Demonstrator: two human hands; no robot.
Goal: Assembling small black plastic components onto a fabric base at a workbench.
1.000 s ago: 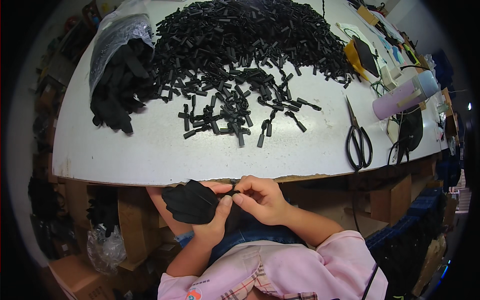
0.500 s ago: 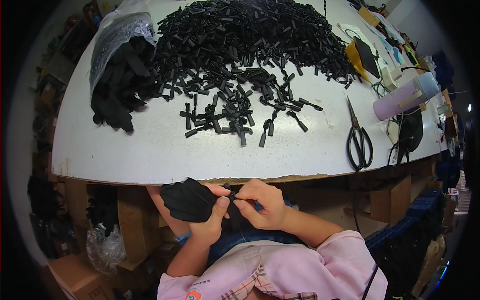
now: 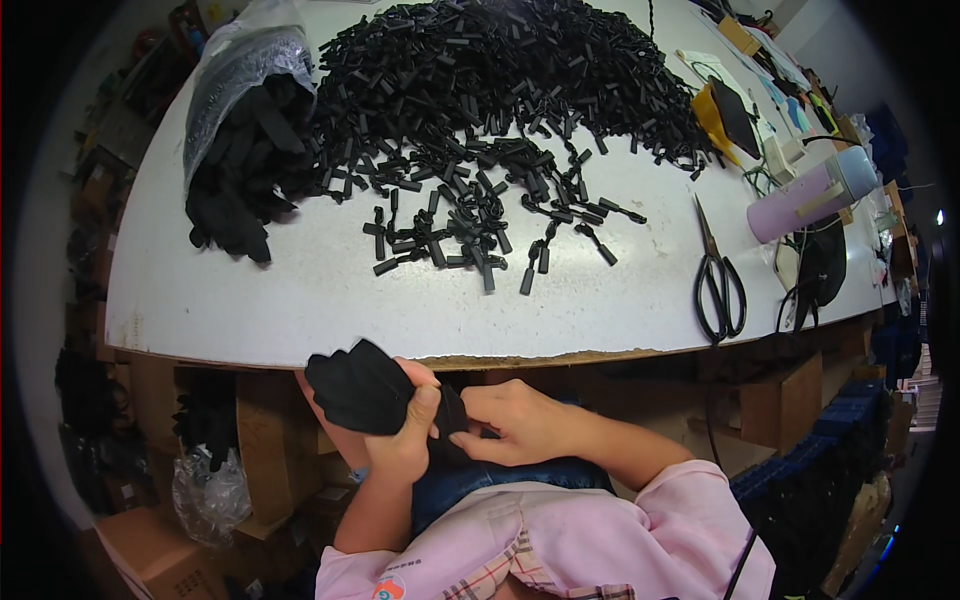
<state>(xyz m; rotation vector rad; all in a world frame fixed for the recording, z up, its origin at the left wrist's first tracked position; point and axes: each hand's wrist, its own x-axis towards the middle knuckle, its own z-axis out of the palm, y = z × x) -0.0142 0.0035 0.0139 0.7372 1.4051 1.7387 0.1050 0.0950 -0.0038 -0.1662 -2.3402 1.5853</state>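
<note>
My left hand (image 3: pixel 409 430) is closed around a fanned stack of black fabric strips (image 3: pixel 358 388), which spreads out to its left just below the table edge. A dark strip (image 3: pixel 449 412) hangs between my two hands, over my lap. Curled fingers of my right hand (image 3: pixel 515 422) pinch at that strip's right side; whether a small part is also in them is hidden. On the table, beyond my hands, lie loose black cord pulls with bar-shaped ends (image 3: pixel 470 225).
A big heap of black pulls (image 3: pixel 500 70) covers the table's far middle. At its left, a clear plastic bag (image 3: pixel 215 75) spills black strips. Black-handled scissors (image 3: pixel 718 290), a lilac bottle (image 3: pixel 800 205) and a yellow-cased device (image 3: pixel 722 120) lie right. Cardboard boxes (image 3: pixel 160 555) stand below.
My left hand and the strip stack have shifted slightly left and up. My right hand has moved apart from the left, and the dark strip now shows between them.
</note>
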